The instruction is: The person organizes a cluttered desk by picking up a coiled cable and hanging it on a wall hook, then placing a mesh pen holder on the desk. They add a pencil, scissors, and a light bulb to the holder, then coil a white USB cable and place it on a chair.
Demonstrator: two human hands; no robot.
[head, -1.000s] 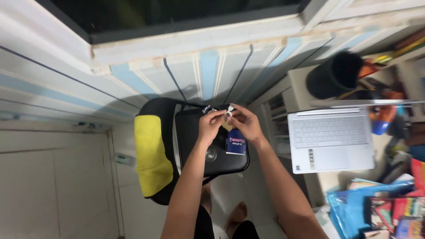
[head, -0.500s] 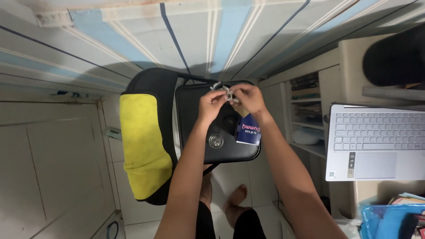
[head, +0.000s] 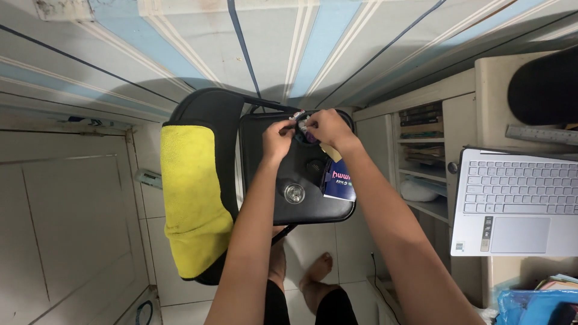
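Pinching small silvery object [head: 299, 122] between both hands, left hand [head: 277, 139] and right hand [head: 322, 127] meeting fingertip to fingertip above far edge of black tray [head: 265, 180]. Fingers closed on it; long axis unclear. Lying nearer: blue packet [head: 338, 177], round metal piece [head: 294, 193].

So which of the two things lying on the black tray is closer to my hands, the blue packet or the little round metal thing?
The blue packet: it lies just below your right hand. The round metal piece sits lower on the tray.
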